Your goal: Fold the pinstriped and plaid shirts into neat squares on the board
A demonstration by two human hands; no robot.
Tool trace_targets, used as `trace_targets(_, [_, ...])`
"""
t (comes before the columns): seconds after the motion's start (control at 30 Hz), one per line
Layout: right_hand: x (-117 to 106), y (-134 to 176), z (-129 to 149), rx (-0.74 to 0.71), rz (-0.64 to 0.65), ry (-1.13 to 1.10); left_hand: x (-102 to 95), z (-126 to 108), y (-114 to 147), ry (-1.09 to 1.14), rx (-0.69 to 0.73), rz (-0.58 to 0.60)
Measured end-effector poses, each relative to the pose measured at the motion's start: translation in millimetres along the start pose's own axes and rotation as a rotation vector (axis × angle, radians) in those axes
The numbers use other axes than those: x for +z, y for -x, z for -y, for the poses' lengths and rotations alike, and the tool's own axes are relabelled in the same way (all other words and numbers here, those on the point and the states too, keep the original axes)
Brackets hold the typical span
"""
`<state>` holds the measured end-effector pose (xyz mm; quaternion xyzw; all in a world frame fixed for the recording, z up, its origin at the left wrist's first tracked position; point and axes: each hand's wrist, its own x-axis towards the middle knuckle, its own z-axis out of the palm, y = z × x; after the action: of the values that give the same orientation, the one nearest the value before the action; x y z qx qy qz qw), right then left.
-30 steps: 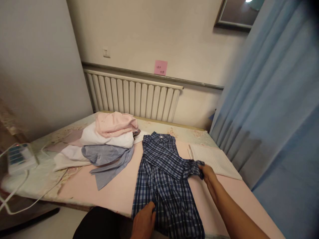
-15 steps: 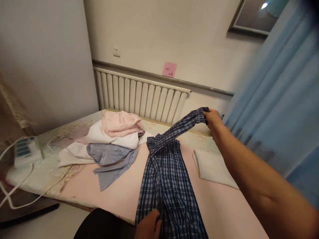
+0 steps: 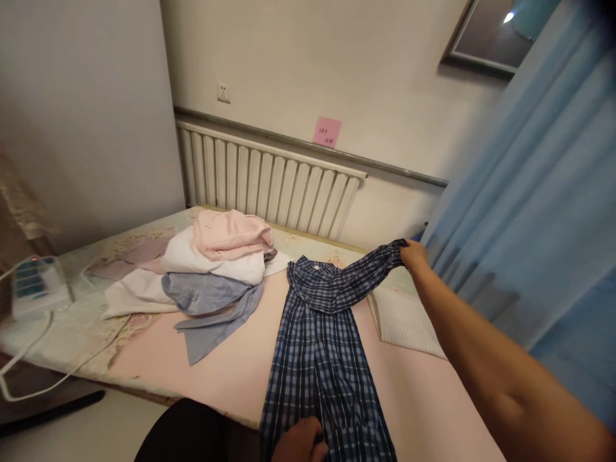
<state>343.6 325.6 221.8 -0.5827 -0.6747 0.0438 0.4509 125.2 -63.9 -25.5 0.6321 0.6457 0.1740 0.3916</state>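
A navy plaid shirt (image 3: pixel 320 359) lies lengthwise on the pink-covered tabletop, its collar end toward the wall. Off to the right, my right hand (image 3: pixel 414 255) grips the cuff end of one sleeve, and that sleeve slopes up from the shoulder to my fingers. The sleeve's inner part drapes across the shirt's upper body. At the bottom of the view, my left hand (image 3: pixel 299 441) is on the lower part of the shirt with curled fingers, closed on the cloth; part of that hand is cut off by the frame edge.
A pile of clothes (image 3: pixel 219 253) in pink, white and blue sits left of the shirt. A folded white ribbed cloth (image 3: pixel 407 324) lies to the right, partly behind my forearm. A white power strip (image 3: pixel 41 289) with cords is at the far left; a radiator (image 3: pixel 260 176) stands behind.
My right hand has moved down and slightly right with the sleeve, which now sags lower over the shirt's upper body. My left hand stays on the lower part, shifted slightly right in view.
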Motion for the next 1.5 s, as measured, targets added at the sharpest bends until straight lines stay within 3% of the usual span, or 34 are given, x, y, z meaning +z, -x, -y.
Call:
trace_targets(0.1, [1, 7, -8, 0.044, 0.004, 0.095, 1.6, 6, 2, 0.057, 0.026, -0.089])
trace_targets(0.2, [2, 18, -15, 0.041, 0.042, 0.141, 3.2, 24, 4, 0.140, 0.024, -0.324])
trace_targets(0.33, [5, 40, -25, 0.026, 0.111, 0.160, 4.3, 61, 11, 0.249, -0.106, -0.649])
trace_targets(0.53, [11, 77, -45, 0.050, 0.193, 0.190, 16.5, 103, 20, 0.410, -0.366, -0.759])
trace_targets(0.67, [0, 105, -63, 0.100, 0.192, 0.247, 23.0, 114, 16, 0.542, -0.454, -0.721])
trace_targets(0.83, [-11, 156, -74, 0.071, 0.132, 0.300, 23.1, 113, 11, 0.807, -0.329, -0.523])
trace_targets(1.0, [14, 236, -61, -0.145, 0.358, 0.191, 22.8, 102, 19, 1.040, -0.274, -0.372])
trace_targets(1.1, [33, 288, -48, -0.243, 0.502, 0.102, 27.8, 101, 25, 1.097, -0.275, -0.313])
trace_targets(1.2, [47, 329, -34, -0.296, 0.567, 0.045, 35.9, 105, 29, 1.109, -0.265, -0.250])
trace_targets(1.33, [59, 359, -26, -0.404, 0.620, 0.010, 41.6, 107, 37, 1.049, -0.270, -0.229])
trace_targets(1.5, [67, 381, -34, -0.537, 0.608, 0.053, 39.2, 90, 55, 1.047, -0.311, -0.234])
